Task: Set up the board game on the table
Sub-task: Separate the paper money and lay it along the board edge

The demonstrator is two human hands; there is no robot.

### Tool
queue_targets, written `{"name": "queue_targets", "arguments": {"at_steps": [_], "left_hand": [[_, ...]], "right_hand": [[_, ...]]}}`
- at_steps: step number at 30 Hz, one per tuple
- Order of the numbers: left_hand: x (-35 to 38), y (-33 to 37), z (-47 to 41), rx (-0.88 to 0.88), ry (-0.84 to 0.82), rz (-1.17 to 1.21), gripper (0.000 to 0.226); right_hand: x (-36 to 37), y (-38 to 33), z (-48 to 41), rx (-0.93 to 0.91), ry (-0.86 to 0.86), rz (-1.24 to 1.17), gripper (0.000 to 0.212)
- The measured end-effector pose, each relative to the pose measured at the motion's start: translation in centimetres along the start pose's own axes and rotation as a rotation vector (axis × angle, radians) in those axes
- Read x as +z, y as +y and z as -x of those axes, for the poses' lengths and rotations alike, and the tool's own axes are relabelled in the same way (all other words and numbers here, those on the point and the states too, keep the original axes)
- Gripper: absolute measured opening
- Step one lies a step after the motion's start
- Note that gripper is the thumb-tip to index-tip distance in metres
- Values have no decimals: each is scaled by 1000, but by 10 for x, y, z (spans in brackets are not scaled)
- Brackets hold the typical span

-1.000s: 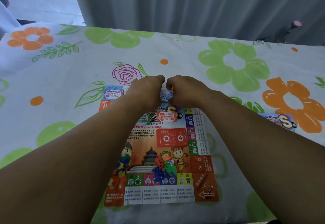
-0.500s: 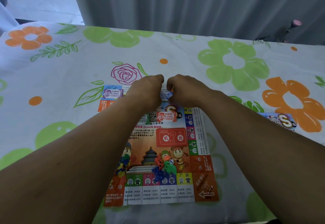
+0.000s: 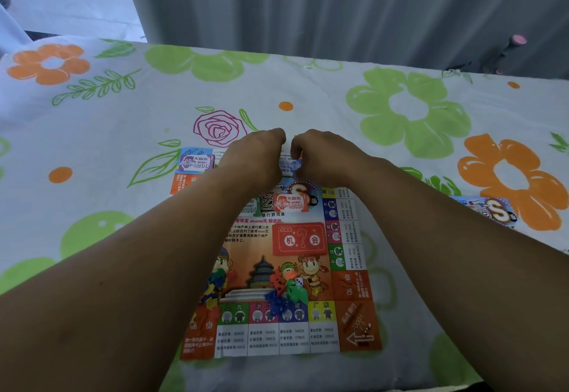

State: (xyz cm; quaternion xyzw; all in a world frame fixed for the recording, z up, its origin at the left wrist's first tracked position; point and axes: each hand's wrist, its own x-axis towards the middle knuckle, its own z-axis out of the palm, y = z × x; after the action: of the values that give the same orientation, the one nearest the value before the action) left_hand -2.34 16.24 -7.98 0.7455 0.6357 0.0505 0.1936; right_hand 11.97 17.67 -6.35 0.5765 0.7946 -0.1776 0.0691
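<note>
Little has moved since a second ago: left hand point(image 3: 255, 157) and right hand point(image 3: 326, 157) stay knuckle to knuckle at the far edge of the game board point(image 3: 295, 268), which lies flat on the flowered table point(image 3: 308, 89). The right grip pinches a small blue-and-white note point(image 3: 288, 166). The left fingers curl out of sight at the note's other edge, so I cannot tell its grip. Plastic pieces point(image 3: 284, 294) and a die point(image 3: 298, 282) lie on the board's near half.

The left hand's point(image 3: 255, 157) fingers were hidden under its back. A note point(image 3: 287, 166), pinched by the right hand point(image 3: 323, 157), was mostly covered. The left forearm point(image 3: 154, 268) hid the board's point(image 3: 348, 283) left side. The right forearm point(image 3: 446, 237) cut off a sheet point(image 3: 498, 213). Board print was too small to read.
</note>
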Motion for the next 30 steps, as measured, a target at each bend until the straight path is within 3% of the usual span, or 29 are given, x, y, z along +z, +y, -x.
{"name": "queue_targets", "arguments": {"at_steps": [17, 30], "left_hand": [[-15, 3, 2, 20, 57, 83, 65], [-65, -18, 40, -82, 209, 159, 43]], "right_hand": [[-15, -1, 4, 11, 52, -42, 43], [-39, -17, 45, 18, 141, -109, 26]]}}
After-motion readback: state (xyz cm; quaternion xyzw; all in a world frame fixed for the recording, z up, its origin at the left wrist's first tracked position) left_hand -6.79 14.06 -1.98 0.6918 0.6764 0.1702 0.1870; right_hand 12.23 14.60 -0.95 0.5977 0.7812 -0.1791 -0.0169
